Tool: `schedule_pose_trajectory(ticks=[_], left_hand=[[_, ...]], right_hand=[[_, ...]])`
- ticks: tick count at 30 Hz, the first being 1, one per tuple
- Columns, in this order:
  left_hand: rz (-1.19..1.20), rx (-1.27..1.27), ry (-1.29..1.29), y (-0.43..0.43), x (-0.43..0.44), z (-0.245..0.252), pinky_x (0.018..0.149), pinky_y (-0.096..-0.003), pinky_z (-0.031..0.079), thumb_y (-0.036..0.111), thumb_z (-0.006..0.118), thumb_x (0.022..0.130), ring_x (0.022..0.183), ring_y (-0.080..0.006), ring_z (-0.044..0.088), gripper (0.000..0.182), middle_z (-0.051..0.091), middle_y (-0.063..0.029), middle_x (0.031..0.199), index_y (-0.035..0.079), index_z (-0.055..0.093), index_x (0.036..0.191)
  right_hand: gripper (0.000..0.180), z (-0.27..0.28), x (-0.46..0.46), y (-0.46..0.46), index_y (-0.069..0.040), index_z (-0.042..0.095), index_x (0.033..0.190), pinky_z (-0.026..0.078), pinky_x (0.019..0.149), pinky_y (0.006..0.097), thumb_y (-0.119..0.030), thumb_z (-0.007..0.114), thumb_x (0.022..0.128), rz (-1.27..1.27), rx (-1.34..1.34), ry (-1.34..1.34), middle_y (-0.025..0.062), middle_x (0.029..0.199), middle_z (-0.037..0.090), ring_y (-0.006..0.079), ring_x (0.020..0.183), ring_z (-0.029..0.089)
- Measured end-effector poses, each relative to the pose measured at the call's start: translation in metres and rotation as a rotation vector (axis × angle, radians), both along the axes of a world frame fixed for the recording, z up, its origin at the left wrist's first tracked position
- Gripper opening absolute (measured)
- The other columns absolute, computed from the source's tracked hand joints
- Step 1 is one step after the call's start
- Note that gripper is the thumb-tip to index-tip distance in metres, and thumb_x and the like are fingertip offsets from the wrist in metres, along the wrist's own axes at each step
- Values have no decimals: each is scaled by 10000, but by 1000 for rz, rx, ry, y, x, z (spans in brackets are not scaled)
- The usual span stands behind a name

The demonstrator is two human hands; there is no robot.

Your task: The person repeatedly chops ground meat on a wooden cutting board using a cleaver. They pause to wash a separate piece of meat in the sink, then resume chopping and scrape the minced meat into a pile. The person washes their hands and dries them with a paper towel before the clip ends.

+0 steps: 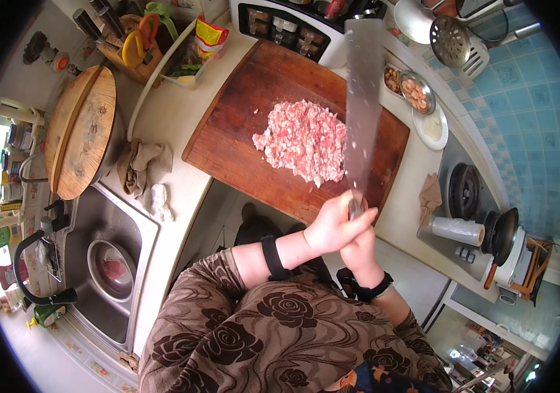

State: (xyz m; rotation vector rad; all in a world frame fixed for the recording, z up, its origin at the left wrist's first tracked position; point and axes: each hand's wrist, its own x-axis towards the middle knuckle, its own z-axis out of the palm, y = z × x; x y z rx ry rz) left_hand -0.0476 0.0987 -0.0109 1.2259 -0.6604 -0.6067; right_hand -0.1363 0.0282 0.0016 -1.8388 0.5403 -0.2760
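Both of my hands are together near the front edge of a wooden cutting board (240,93). My left hand (331,223) wraps the handle of a broad cleaver (362,98). Close against it, my right hand (361,248) also grips the handle, which the fingers mostly hide. The blade is raised and points away from me, with small meat bits stuck to it. Left of the blade, a spread heap of minced pink meat (302,140) lies on the board. From this angle I cannot tell how high the blade is above the board.
Left of me are a sink (112,319) holding a metal bowl (111,270), a crumpled cloth (144,162) and a wooden-lidded pot (83,132). A knife block (137,66) stands behind. Small dishes with shrimp (415,93) and a stove burner (464,189) are at right.
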Motion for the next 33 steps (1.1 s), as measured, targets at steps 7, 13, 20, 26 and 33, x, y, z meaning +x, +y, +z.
schedule_pose_trajectory(ticks=[7, 13, 20, 26, 33], left_hand=[[11, 202, 476, 1, 6, -4, 657, -286, 507, 285, 606, 927, 707, -127, 602, 295, 627, -64, 745, -1, 536, 913], [12, 514, 575, 1, 9, -16, 638, -284, 514, 281, 618, 914, 682, -143, 610, 291, 638, -69, 754, 2, 534, 915], [62, 220, 117, 10, 12, -3, 655, -305, 523, 295, 627, 909, 713, -145, 619, 306, 638, -69, 768, -1, 552, 888], [52, 176, 455, 17, 12, -6, 670, -290, 522, 271, 600, 931, 730, -150, 627, 292, 610, -57, 748, -11, 527, 955], [50, 481, 603, 11, 13, -11, 662, -299, 511, 259, 616, 919, 714, -146, 617, 268, 642, -83, 760, -1, 558, 886]], right_hand=[[274, 3, 10, 1, 35, 532, 1067, 420, 395, 257, -37, 607, 814, -83, 331, 460, 52, 589, 550, 121, 442, 540], [108, -2, 11, 7, 8, 554, 940, 399, 407, 259, -37, 570, 842, -32, 416, 483, 11, 614, 546, 102, 467, 527], [98, 3, 23, 12, -3, 580, 939, 429, 449, 260, -64, 553, 867, 72, -254, -285, 34, 633, 571, 112, 520, 559], [246, 2, 22, 14, 11, 526, 1071, 397, 397, 260, -21, 552, 828, -50, 294, 499, 40, 600, 561, 124, 421, 511], [119, -3, 20, 13, -13, 561, 956, 394, 402, 267, -51, 572, 843, -33, 460, 497, 14, 585, 539, 113, 456, 526]])
